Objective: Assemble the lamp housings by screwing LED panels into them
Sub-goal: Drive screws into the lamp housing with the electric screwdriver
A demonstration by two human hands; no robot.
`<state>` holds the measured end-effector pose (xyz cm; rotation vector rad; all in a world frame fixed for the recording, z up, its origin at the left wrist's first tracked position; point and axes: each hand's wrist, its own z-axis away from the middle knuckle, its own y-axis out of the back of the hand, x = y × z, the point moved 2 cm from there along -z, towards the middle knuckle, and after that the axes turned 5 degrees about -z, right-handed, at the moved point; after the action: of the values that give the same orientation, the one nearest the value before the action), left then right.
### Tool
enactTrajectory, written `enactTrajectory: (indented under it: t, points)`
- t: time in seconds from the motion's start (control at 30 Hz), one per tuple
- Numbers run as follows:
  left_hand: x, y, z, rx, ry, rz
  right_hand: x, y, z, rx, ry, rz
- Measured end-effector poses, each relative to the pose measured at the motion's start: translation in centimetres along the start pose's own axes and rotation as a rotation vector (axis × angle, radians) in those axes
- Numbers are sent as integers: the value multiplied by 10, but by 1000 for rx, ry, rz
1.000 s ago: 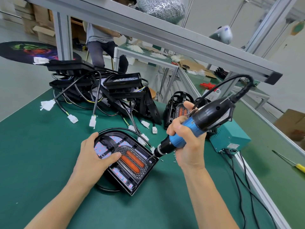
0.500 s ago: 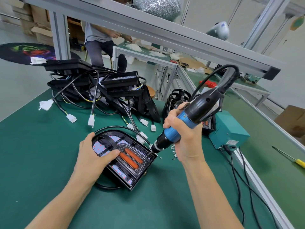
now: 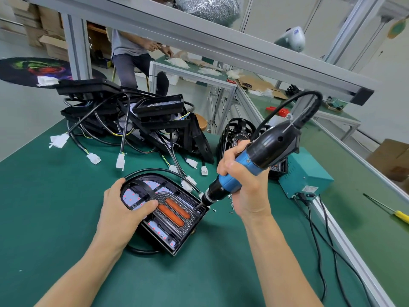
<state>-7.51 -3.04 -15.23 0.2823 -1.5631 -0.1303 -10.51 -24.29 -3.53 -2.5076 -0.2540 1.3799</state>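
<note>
A: What can't you make out near the housing?
B: The driver bit's tip, sunk in its far corner. The left hand covers the near-left panel.
A: And the screws?
B: Too small to count.

Black lamp housing with two orange strips and red-dotted white LED panel; blue-and-black electric screwdriver; dark green mat; teal power box; yellow-handled screwdriver.
</note>
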Motion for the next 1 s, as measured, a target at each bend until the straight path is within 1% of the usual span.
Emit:
enactTrajectory:
  t: [0.17, 0.23, 0.37, 0.47, 0.67, 1.0]
  points:
    - [3, 0, 3, 25, 10, 3, 3, -1, 2, -28, -12, -21]
    - [3, 0, 2, 9, 12, 1, 4, -3, 4, -30, -5, -10]
    - [6, 0, 4, 34, -4, 8, 2, -6, 3, -27, 11, 44]
    - [7, 0, 5, 45, -19, 7, 1, -6, 1, -37, -2, 35]
    - [6, 0, 2, 22, 6, 27, 6, -13, 4, -61, -28, 28]
    - [16, 1, 8, -10, 20, 63, 3, -14, 14, -48, -43, 39]
